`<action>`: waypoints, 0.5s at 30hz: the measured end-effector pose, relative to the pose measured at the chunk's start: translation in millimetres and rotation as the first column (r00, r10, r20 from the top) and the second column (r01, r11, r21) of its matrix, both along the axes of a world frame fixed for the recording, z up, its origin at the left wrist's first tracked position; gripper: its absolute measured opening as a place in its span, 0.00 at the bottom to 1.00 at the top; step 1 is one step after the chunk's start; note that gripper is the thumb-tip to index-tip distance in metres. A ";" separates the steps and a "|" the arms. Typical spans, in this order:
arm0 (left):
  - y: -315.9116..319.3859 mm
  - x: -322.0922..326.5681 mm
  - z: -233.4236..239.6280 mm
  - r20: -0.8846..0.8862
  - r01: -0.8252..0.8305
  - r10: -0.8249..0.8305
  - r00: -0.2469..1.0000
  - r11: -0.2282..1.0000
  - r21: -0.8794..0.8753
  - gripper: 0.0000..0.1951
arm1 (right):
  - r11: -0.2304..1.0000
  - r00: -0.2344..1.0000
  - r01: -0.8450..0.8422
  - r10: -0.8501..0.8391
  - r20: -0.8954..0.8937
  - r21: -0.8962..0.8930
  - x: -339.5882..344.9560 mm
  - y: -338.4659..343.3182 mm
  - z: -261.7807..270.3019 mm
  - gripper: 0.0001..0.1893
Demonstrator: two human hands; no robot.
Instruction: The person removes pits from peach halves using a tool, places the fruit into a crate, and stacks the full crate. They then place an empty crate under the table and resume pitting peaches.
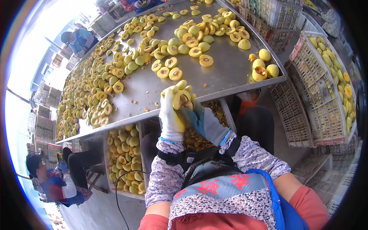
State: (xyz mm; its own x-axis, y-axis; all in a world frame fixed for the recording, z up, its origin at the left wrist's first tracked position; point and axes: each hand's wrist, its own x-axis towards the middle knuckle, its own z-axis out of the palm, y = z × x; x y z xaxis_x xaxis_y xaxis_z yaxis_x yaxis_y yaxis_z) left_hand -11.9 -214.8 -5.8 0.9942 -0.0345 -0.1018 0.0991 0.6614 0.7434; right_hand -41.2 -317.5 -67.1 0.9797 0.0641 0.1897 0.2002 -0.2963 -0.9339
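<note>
My left hand (170, 116), in a white knit glove with a yellow-coated palm, holds a cut yellow peach half (178, 97) near the table's front edge. Its cut face shows a brown pit cavity. More peach pieces (182, 85) show behind it, at the fingertips. My right hand (202, 122), gloved in grey and teal, presses close against the fruit's right side. Its fingers are bent, and whether they grip a tool is hidden. Just beyond my hands, several peach halves (175, 74) lie cut side up on the metal table (138, 102).
Piles of peach halves (95, 83) cover the table's left side; whole peaches (272, 70) sit at its right corner. Below are a crate of brown pits (198, 141) and a peach crate (143, 175). Stacked crates (319, 95) stand right. Co-workers (56, 184) sit left.
</note>
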 end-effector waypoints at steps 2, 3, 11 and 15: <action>-3.8 -2.3 1.0 -0.002 -0.043 0.043 0.999 0.999 0.016 0.13 | 1.000 1.000 -0.002 0.002 -0.019 -0.005 -2.6 0.9 3.7 0.20; -4.1 -2.1 0.3 -0.002 -0.041 0.041 0.999 0.999 0.016 0.13 | 1.000 0.998 0.002 -0.002 -0.055 0.000 -3.3 1.6 4.2 0.20; 1.6 -5.6 -12.1 0.452 -0.290 -0.054 0.890 0.700 0.653 0.11 | 1.000 0.997 -0.028 0.027 -0.071 -0.007 -10.0 -2.9 25.9 0.27; 0.7 -3.1 -20.5 0.327 -0.180 0.019 0.945 0.863 0.471 0.12 | 0.992 0.994 -0.058 0.067 -0.081 0.108 -11.5 2.3 3.4 0.28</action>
State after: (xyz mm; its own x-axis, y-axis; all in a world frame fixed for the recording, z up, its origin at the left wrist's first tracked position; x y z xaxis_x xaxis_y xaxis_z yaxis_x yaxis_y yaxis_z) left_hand -15.0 -214.1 -26.3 0.9733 0.0400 0.2259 -0.2293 0.1978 0.9530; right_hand -52.7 -315.3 -63.7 0.9872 0.1099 0.1156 0.1345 -0.1848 -0.9735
